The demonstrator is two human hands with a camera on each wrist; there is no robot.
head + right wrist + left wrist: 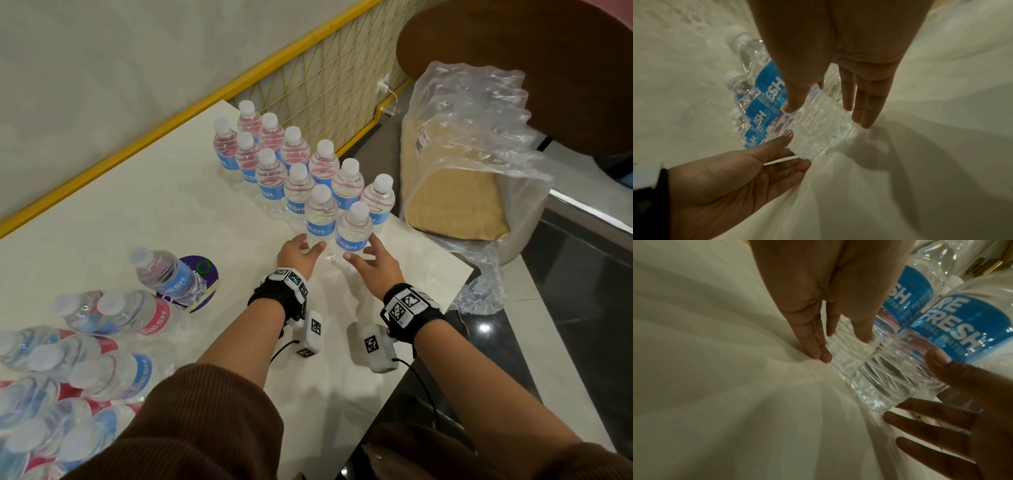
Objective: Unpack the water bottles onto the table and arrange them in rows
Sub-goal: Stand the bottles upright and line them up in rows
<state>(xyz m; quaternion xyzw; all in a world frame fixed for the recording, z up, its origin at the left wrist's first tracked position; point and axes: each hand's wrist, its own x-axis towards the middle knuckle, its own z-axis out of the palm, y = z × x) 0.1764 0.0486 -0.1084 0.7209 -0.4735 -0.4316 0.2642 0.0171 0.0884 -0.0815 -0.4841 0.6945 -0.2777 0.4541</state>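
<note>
Small clear water bottles with blue labels and white caps stand in two diagonal rows on the white table. The two nearest are a left bottle and a right bottle. My left hand reaches the left bottle's base with straight fingers; its thumb touches the ribbed base. My right hand flanks the right bottle's base, thumb on one side and straight fingers on the other. Neither hand curls round a bottle.
Wrapped bottles lie at the lower left; one bottle leans on a purple disc. An empty plastic wrap with a cardboard tray sits beyond the table's right edge. A yellow mesh fence runs behind.
</note>
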